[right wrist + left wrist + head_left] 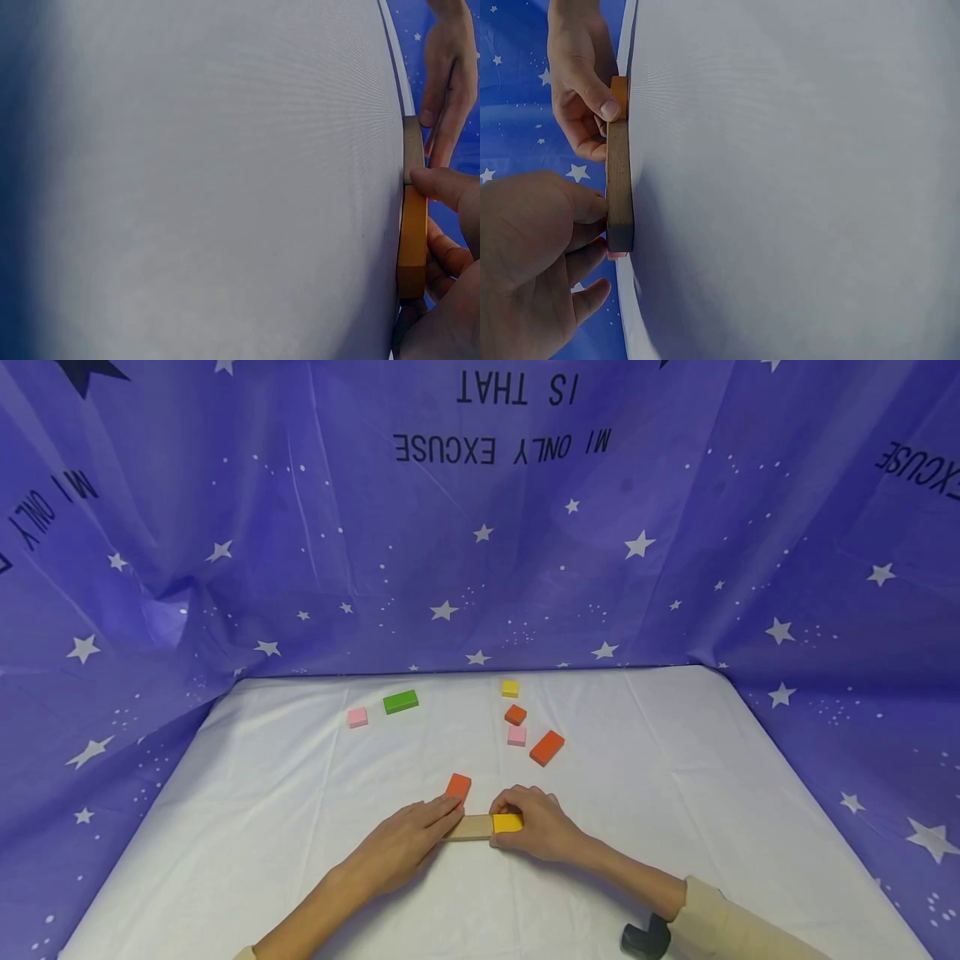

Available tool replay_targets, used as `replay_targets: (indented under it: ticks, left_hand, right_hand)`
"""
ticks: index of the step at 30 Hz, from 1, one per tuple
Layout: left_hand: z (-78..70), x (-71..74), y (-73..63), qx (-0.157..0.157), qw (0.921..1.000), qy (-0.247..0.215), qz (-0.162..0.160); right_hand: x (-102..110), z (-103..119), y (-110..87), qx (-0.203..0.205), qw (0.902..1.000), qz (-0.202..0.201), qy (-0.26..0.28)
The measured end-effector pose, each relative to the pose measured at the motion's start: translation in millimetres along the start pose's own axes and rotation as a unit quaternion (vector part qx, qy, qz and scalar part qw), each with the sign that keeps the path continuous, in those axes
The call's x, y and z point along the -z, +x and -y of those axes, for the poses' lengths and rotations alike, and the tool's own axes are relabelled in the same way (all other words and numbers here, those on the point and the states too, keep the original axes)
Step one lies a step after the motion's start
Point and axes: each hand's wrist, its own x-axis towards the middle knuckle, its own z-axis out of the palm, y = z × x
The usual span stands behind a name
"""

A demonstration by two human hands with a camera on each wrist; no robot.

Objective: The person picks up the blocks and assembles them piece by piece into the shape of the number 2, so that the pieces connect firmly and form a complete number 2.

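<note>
Head view, lower center: the right hand (547,828) pinches the yellow block (507,823) between its fingers, against the wood block (474,828). The left hand (401,846) has its fingers extended across the wood block to the orange block (458,786). The left wrist view exposes the wood block's end and the right wrist view the yellow block's outer end; both are covered in the head view. Only the head view shows the green block (401,702), left of upper center.
</note>
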Motion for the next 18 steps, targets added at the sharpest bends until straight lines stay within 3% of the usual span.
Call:
replay_targets:
  ticks: [14,18]
  left_hand:
    - [-1.5,-0.4,0.6,0.013,0.9995,0.013,0.026]
    - [-2.6,0.0,0.4,0.012,0.9994,0.020,0.026]
  right_hand:
    - [-0.5,-3.0,0.3,0.007,1.0000,-0.002,-0.005]
    - [0.6,-6.7,0.7,0.014,0.9996,-0.017,0.016]
